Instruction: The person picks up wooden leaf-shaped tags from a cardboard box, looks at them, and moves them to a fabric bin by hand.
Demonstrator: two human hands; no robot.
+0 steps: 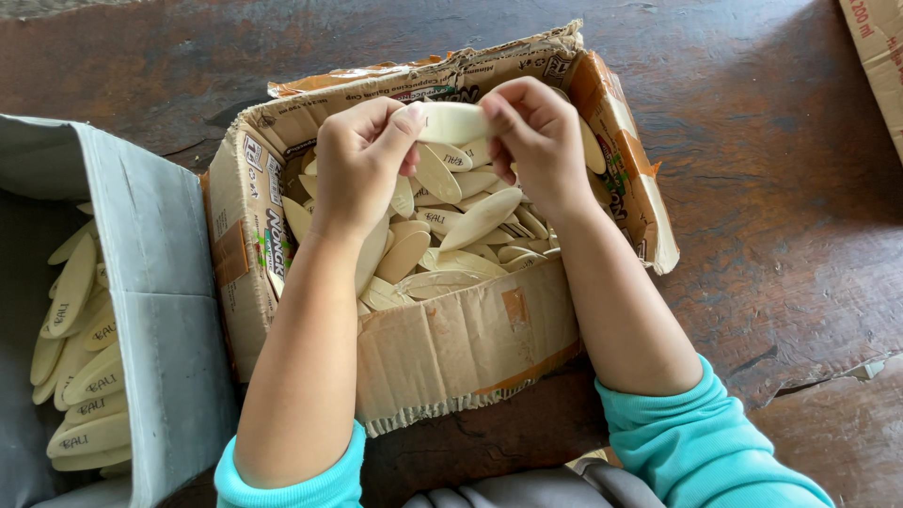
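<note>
A dark, worn wooden surface [752,188] carries everything here, its top cracked and flaking towards the right. On the left stands a grey box [155,310] holding a neat stack of pale oval pieces [80,376]. In the middle sits a torn cardboard box [451,348], flaps open, filled with a loose heap of the same flat pale ovals [461,235] lying at all angles. Both forearms reach in from turquoise sleeves [696,442]. Above the heap, the left hand [357,165] and right hand [536,136] each pinch one end of a single oval piece [451,122], thumbs and fingers closed on it. Its long axis runs left to right, roughly level, clear of the pile below.
</note>
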